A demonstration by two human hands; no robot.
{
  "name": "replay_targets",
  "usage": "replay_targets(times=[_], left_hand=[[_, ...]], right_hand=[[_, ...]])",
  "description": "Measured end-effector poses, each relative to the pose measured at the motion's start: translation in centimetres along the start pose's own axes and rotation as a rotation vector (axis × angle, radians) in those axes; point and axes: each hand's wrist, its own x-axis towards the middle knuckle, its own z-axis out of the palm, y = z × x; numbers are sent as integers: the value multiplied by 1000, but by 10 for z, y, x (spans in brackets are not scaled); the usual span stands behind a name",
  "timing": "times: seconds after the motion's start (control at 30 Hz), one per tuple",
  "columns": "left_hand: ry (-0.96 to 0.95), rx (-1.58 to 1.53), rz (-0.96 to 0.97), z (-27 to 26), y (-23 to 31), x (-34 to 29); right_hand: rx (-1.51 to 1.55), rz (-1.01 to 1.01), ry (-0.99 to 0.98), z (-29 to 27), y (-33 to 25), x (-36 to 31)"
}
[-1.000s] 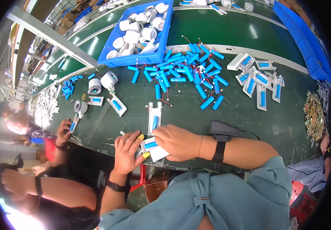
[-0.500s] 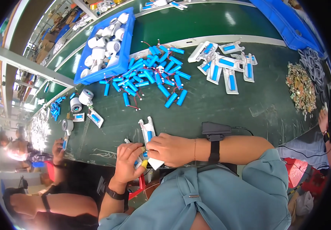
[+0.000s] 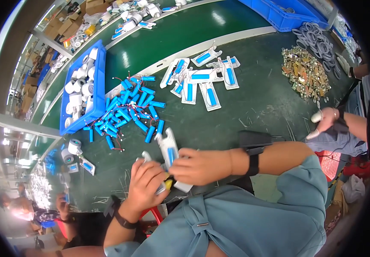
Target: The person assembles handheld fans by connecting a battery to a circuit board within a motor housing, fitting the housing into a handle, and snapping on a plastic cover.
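At the table's near edge, my left hand is closed on a white plastic housing, mostly hidden by my fingers. A yellow finger cover is on its thumb. My right hand wraps over a second white plastic housing, which has a blue cylindrical battery in it. Its lower end sticks out below my fingers. Both hands almost touch, and the fingertips between them are blurred. Ahead lies a heap of blue batteries with red and black wires.
Several battery-filled white housings lie beyond the heap. A blue crate of white round parts stands left. Small circuit boards and grey rings are piled right. Co-workers' hands show at right and left.
The view has turned to the right, so the table's contents sit further left. A co-worker's hands at the right show more fully. My hands keep hold of the housings, close together.
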Motion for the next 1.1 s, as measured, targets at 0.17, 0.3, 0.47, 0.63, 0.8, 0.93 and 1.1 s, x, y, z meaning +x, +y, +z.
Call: replay_targets(times=[0.17,0.3,0.47,0.63,0.8,0.93,1.1], left_hand=[[103,44,209,5,-37,111],[134,-6,168,30,-92,180],[112,-7,72,36,-120,188],[470,415,-292,-47,-241,150],[287,641,-1158,-100,-350,78],[399,358,-1057,-103,-377,50],[801,33,-835,-134,-359,21]], right_hand=[[-232,168,-37,-56,74,-16],[-207,438,-4,-73,134,-31],[-201,661,63,-66,146,-47],[-214,695,-9,-80,131,-41],[-263,726,-49,-72,127,-41],[-274,720,-71,-74,122,-43],[-253,692,-37,-75,112,-39]])
